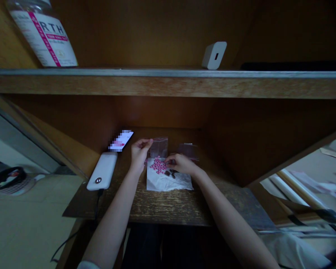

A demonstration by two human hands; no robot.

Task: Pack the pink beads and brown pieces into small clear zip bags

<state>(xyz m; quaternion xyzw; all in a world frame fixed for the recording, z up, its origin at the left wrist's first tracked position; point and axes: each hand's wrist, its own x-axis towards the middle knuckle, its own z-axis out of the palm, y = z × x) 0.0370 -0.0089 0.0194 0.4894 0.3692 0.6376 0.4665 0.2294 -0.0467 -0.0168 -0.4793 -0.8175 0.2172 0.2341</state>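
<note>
- Wooden tabletop: white tissue between front and back edges bears pink balls.
- Left fingers pinch a zip bag.
- Right fingers curl beside the balls; grip unclear.

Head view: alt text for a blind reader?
The left hand holds a clear bag by its edge; the right hand is at pink balls and dark pieces on white paper. A lit phone and a white device lie to the left.

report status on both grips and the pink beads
Left grip pinching clear bag. Right grip at pink beads, contact unclear. Beads loose on white paper, dark pieces close beside.
</note>
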